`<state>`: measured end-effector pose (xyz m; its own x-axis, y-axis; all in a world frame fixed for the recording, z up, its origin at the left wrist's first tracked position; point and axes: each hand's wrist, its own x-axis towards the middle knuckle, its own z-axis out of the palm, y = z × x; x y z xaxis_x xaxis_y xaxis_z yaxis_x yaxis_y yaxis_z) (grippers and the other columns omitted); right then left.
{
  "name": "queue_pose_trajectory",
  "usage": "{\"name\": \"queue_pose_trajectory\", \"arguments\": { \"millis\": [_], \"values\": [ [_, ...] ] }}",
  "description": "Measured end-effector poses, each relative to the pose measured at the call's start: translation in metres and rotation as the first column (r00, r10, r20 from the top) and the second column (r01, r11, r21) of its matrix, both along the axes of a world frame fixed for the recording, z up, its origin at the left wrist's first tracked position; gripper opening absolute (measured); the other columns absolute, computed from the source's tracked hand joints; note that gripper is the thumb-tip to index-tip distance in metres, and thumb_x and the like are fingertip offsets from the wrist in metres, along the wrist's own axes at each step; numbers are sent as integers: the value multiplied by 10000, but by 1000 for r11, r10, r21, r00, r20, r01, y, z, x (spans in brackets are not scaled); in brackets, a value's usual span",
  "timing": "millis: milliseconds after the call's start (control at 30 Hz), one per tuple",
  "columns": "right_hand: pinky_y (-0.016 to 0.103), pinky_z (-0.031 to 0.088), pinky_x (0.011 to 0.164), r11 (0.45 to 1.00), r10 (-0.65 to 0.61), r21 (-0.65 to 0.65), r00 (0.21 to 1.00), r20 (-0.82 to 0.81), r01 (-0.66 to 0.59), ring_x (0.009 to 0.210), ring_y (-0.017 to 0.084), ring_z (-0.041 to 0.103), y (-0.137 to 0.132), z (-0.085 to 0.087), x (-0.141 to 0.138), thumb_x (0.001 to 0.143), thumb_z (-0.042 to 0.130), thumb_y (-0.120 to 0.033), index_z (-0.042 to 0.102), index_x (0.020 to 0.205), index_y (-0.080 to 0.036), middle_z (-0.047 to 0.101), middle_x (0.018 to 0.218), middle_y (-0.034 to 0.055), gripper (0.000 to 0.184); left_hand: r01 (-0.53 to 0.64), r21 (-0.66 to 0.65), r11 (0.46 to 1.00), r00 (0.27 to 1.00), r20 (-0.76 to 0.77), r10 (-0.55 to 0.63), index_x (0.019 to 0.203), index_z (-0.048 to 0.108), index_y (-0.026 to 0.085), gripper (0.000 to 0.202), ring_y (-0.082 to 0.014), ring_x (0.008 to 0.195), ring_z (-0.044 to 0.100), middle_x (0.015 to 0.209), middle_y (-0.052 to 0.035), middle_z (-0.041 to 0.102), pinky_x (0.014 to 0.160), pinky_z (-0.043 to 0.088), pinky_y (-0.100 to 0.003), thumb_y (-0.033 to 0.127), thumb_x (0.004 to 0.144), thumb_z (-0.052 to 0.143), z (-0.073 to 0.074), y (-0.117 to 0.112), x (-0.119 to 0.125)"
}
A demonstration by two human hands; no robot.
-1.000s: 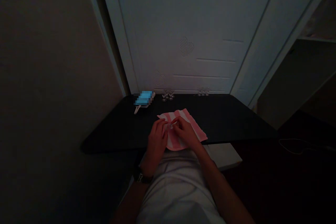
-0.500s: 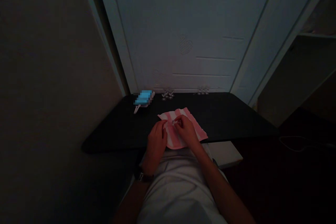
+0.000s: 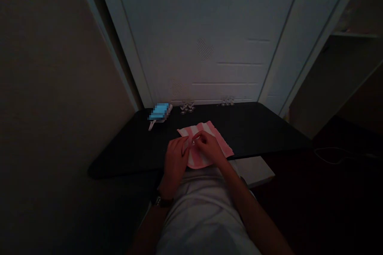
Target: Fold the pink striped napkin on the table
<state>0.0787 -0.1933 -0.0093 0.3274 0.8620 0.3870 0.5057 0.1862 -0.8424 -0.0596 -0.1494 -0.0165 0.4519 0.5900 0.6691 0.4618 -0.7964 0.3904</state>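
A pink-and-white striped cloth (image 3: 220, 143) lies spread at the front of the dark table. Over its middle, my right hand (image 3: 209, 148) pinches a small clear glass piece (image 3: 194, 142) between thumb and fingertips. The glass piece resembles a tiny stemmed cup, but most of it is hidden. My left hand (image 3: 176, 157) is closed over the cloth's left edge, gripping a fold of it close to the glass piece. The fingertips of both hands almost meet.
Several small clear stemmed glasses (image 3: 187, 107) stand at the back of the table (image 3: 119, 151), and another group (image 3: 228, 101) stands further right. A phone with a blurred blue screen (image 3: 160, 111) rests at the back left. Behind is a white panel (image 3: 191, 16); a white box (image 3: 254, 170) sits below the table edge.
The glass piece has turned and sits closer to my left fingers. My right fingertips have moved slightly leftward, toward my left hand. The whole view has shifted a little.
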Motion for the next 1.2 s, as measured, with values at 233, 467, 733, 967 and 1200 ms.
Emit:
{"name": "queue_pose_trajectory", "arguments": {
  "millis": [233, 467, 733, 967, 1200],
  "values": [
    [213, 369, 587, 997, 53, 60, 979, -197, -42, 638, 107, 498, 3, 2, 4, 754, 508, -317, 576, 762, -167, 561, 696, -16, 165, -15, -2, 1000, 1000, 4, 15, 1030, 549, 191, 236, -237, 1013, 488, 1027, -68, 589, 900, 404, -387, 233, 800, 514, 3, -2, 0],
    [217, 386, 611, 997, 47, 75, 975, -218, -31, 660, 113, 509, -2, 9, 2, 759, 501, -320, 580, 771, -162, 561, 701, -10, 177, -1, -7, 1000, 1000, 25, 1, 1037, 521, 192, 245, -231, 1050, 474, 1041, -68, 568, 923, 394, -388, 227, 795, 510, 5, -4, 0],
    [224, 396, 635, 998, 49, 53, 993, -110, -44, 684, 115, 516, -1, 5, 3, 765, 489, -283, 599, 823, -171, 590, 756, -6, 167, 13, -26, 1000, 1000, 13, -13, 1016, 524, 210, 223, -237, 1028, 489, 1027, -63, 570, 911, 396, -388, 228, 794, 516, 4, -2, 0],
    [216, 391, 633, 994, 95, 63, 991, -100, -89, 686, 109, 512, 0, 3, 5, 767, 494, -272, 597, 843, -172, 593, 777, -7, 163, 7, -3, 1000, 1000, -28, -8, 1035, 557, 207, 233, -233, 1042, 470, 1040, -66, 569, 917, 391, -387, 287, 825, 497, 4, -4, 0],
    [224, 399, 630, 996, 10, 94, 986, -164, 5, 681, 114, 508, 1, -1, 4, 748, 522, -293, 574, 902, -187, 554, 743, -20, 195, 18, 15, 1000, 997, -69, -17, 1103, 566, 217, 286, -226, 984, 484, 995, -67, 577, 871, 413, -380, 293, 865, 428, 3, -5, 1]
  ]
}}
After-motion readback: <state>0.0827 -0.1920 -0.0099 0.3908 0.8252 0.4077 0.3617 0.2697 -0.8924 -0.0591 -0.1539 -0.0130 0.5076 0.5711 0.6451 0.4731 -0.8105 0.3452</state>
